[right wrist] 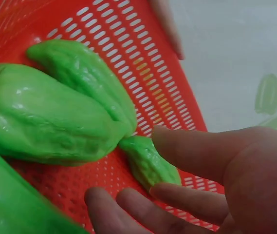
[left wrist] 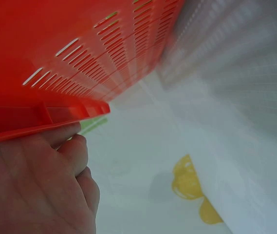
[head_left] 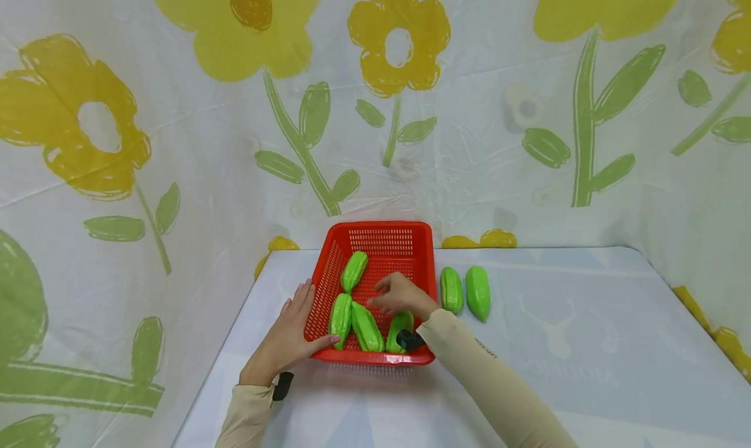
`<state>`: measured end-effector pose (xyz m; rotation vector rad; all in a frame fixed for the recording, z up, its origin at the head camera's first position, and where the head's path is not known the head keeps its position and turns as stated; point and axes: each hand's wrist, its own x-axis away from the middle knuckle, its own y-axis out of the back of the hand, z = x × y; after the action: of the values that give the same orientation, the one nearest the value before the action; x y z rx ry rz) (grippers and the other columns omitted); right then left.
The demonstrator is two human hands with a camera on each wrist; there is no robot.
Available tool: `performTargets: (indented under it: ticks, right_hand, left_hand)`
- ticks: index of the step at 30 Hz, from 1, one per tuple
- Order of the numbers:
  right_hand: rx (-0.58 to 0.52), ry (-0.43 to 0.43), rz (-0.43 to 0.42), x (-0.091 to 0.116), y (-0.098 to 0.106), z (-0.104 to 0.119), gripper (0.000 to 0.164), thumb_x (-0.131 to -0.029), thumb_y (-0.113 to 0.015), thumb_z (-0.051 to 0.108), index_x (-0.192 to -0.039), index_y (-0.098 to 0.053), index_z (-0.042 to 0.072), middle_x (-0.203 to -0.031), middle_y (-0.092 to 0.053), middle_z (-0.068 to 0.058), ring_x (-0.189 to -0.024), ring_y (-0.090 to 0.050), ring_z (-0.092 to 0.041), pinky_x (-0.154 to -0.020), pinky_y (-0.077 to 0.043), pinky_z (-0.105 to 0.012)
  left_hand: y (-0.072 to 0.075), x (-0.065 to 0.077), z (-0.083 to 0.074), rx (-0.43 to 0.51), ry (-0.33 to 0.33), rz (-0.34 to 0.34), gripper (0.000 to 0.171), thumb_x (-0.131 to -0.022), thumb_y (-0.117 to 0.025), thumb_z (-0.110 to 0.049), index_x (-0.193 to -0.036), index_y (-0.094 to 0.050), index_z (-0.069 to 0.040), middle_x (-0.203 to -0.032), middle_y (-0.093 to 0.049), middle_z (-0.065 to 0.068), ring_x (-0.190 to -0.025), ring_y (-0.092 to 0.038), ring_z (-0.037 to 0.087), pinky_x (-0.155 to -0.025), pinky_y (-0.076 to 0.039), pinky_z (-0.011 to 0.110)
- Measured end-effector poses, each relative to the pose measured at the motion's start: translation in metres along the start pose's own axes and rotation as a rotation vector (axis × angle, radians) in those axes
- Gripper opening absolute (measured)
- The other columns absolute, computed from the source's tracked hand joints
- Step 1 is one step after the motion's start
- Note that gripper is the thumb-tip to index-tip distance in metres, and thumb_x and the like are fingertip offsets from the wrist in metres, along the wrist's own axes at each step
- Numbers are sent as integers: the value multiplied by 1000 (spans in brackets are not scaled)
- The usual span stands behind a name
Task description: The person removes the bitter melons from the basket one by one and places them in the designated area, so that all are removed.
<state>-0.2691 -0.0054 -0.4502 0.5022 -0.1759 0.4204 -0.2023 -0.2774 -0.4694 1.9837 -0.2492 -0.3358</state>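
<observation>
Red basket (head_left: 364,357), bottom centre of head view: four green vegetables (head_left: 354,272) inside, two more just right on the table (head_left: 557,396). Left hand (head_left: 286,340) braced on left rim, fingers straight. Right hand (head_left: 403,294) over basket, released, fingers loose.

At least six green vegetables (head_left: 478,293), one red basket (head_left: 375,357), one table (head_left: 587,376), one left hand (head_left: 287,337), one right hand (head_left: 405,295)

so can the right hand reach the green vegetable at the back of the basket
Probably yes: the right hand holds nothing, already reaches over the rim of the basket, and no other vegetable seems to block its way to the back vegetable.
</observation>
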Motion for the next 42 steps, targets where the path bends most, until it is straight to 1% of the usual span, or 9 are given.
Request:
performTargets:
  ticks: [9, 12, 17, 19, 24, 29, 33, 38, 42]
  right_hand:
    - [45, 15, 47, 1, -3, 1, 50, -90, -80, 15, -130, -65, -10, -118, -74, -23, -89, -78, -32, -80, -66, -39]
    - [98, 26, 64, -1, -5, 2, 50, -89, -81, 17, -130, -66, -9, -111, -76, -20, -87, -78, -30, -78, -65, -37]
    - [195, 54, 99, -3, -8, 3, 50, -87, -82, 19, -129, -67, -6, -94, -78, -12, -80, -77, -25, -74, -64, -32]
    - [221, 60, 105, -3, -9, 3, 51, -87, -82, 18, -130, -67, -6, -94, -79, -12, -80, -77, -23, -75, -63, -32]
    - [272, 56, 105, -2, -9, 6, 52, -86, -83, 18, -130, -67, -5, -103, -78, -13, -82, -76, -22, -80, -64, -35]
    - [264, 37, 125, -6, -10, 7, 52, -86, -84, 18, -131, -67, -4, -101, -78, -12, -80, -76, -21, -78, -64, -33]
    - [248, 29, 151, -10, -10, 6, 52, -87, -83, 17, -131, -67, -5, -110, -77, -16, -79, -76, -19, -79, -64, -33]
    - [269, 54, 186, -15, -11, 6, 51, -88, -82, 15, -131, -67, -6, -123, -74, -21, -80, -77, -20, -79, -64, -33]
    - [295, 74, 209, -16, -11, 8, 50, -88, -82, 15, -131, -67, -7, -121, -75, -20, -81, -78, -24, -78, -63, -31]
  left_hand:
    - [0, 0, 1, 5, -3, -1, 118, -84, -69, -69, -165, -15, -1, -175, -13, 16, -162, -13, 38, -130, -17, 61]
    - [-1, 0, 1, -1, -5, -4, 118, -85, -68, -69, -165, -15, 0, -175, -14, 16, -162, -14, 38, -130, -17, 61]
    - [-1, 0, 1, 6, 3, 0, 119, -84, -68, -70, -165, -15, -1, -175, -13, 15, -163, -13, 37, -130, -17, 61]
    - [-2, 0, 1, 11, 6, 2, 119, -84, -68, -70, -165, -15, -1, -175, -13, 15, -163, -12, 37, -130, -17, 61]
    - [0, 0, 0, 8, 3, 6, 119, -85, -68, -69, -165, -14, -1, -175, -12, 15, -163, -12, 37, -130, -17, 61]
    - [1, 0, 0, 15, 3, 3, 118, -85, -69, -68, -165, -15, 0, -175, -12, 15, -163, -12, 38, -130, -16, 61]
    - [0, 1, 1, 10, 3, 0, 118, -85, -68, -68, -165, -15, 0, -175, -12, 15, -163, -13, 38, -130, -16, 61]
    - [0, 0, 0, 6, -6, -9, 117, -85, -67, -69, -164, -16, 0, -175, -14, 16, -162, -14, 38, -130, -18, 62]
    - [0, 0, 0, 2, -12, -15, 116, -86, -67, -69, -164, -17, 1, -174, -15, 17, -162, -16, 40, -129, -19, 63]
